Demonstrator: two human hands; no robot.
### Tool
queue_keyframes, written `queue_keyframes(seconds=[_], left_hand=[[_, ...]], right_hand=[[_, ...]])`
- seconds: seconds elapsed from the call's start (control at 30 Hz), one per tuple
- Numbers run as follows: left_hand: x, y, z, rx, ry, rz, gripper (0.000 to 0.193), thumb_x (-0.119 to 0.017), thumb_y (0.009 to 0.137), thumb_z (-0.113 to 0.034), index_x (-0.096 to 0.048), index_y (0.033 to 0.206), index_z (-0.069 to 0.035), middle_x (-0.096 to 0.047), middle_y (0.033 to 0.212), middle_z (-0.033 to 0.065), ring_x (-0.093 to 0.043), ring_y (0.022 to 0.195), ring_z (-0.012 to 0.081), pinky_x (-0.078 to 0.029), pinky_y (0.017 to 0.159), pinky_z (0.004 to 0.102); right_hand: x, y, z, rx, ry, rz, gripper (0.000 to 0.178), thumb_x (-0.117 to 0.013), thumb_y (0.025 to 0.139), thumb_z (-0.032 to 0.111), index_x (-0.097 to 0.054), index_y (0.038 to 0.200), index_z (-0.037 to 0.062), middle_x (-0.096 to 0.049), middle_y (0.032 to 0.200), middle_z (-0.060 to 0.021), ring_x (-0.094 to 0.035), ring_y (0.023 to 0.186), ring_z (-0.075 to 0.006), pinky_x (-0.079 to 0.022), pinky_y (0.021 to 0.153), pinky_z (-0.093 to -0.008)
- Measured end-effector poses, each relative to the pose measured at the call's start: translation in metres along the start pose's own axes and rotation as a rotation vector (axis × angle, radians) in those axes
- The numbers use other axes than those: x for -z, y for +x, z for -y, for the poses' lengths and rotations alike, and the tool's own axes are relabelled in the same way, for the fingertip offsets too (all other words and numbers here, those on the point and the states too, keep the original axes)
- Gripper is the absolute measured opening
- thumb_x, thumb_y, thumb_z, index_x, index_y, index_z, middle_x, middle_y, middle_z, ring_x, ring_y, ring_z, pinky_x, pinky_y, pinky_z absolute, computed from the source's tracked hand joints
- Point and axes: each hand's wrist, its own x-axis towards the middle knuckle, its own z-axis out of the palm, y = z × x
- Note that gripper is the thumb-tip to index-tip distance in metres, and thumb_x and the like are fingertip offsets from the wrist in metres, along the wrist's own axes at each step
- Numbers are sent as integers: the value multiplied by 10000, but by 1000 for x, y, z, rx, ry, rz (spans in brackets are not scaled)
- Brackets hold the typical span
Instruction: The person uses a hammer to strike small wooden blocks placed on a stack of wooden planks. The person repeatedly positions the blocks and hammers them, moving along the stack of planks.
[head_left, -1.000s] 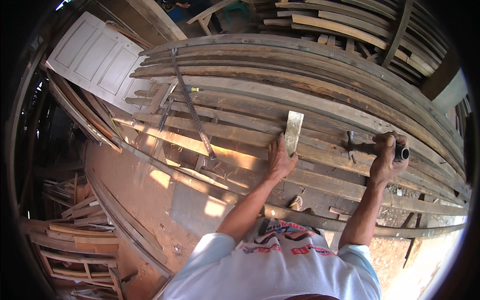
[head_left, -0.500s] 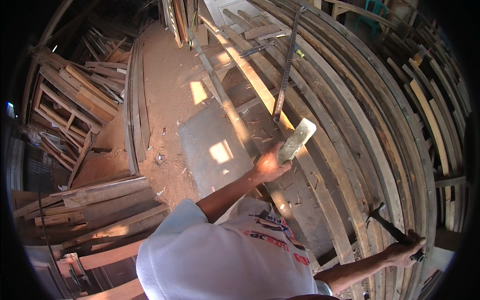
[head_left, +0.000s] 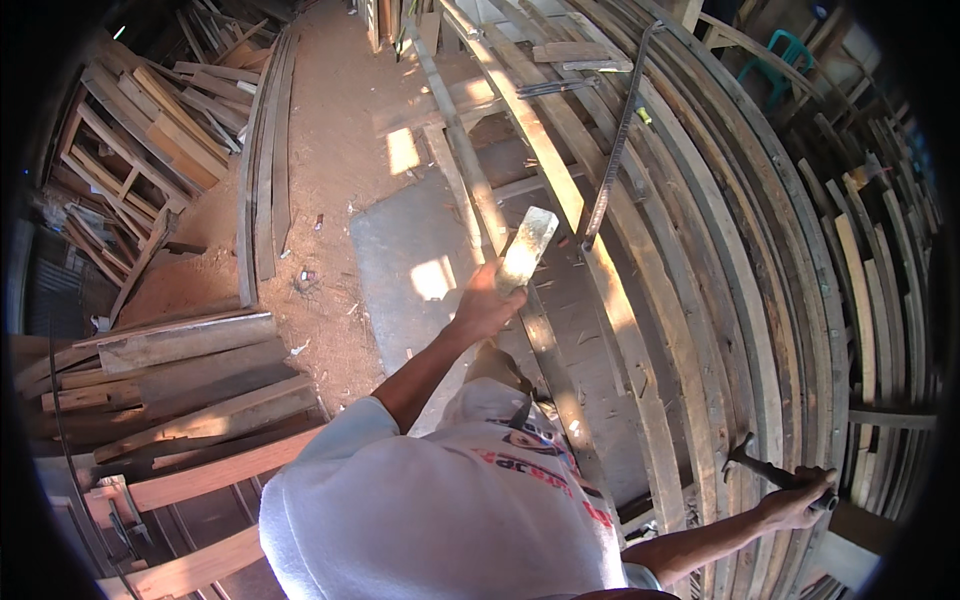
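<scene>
My left hand (head_left: 487, 302) is closed around the lower end of a short, pale wooden block (head_left: 528, 248), which points up and away over a narrow wooden strip (head_left: 548, 345). Sunlight falls on the block's face. Off to the right, my right hand (head_left: 803, 500) grips the dark handle of a claw hammer (head_left: 752, 464). The hammer's head points left, over a row of long wooden planks (head_left: 712, 400). Beyond my left hand, a long dark notched metal bar (head_left: 618, 145) lies slanting across the planks.
Stacked boards (head_left: 190, 385) stand at the lower left, with leaning timber (head_left: 150, 130) behind. A grey sheet (head_left: 400, 270) lies on the brown floor (head_left: 325, 190). A dark tool (head_left: 557, 88) and short board pieces (head_left: 575, 52) rest on the far planks. A green chair (head_left: 780, 65) is at the far right.
My left hand has moved left with the wooden block, away from the end of the metal bar. My right hand keeps hold of the hammer over the planks. The view has shifted slightly.
</scene>
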Motion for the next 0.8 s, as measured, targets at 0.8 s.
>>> queue_keyframes(seconds=[0.8], left_hand=[[148,167,90,73,-282,98,418,-731,851,-193,-634,1201,13,-698,1067,195,-688,991,329,-545,873,423]], right_hand=[[-278,-205,153,-249,692,781,339,-497,1129,360,-574,970,70,-442,676,-18,-422,548,-123,-430,594,-304]])
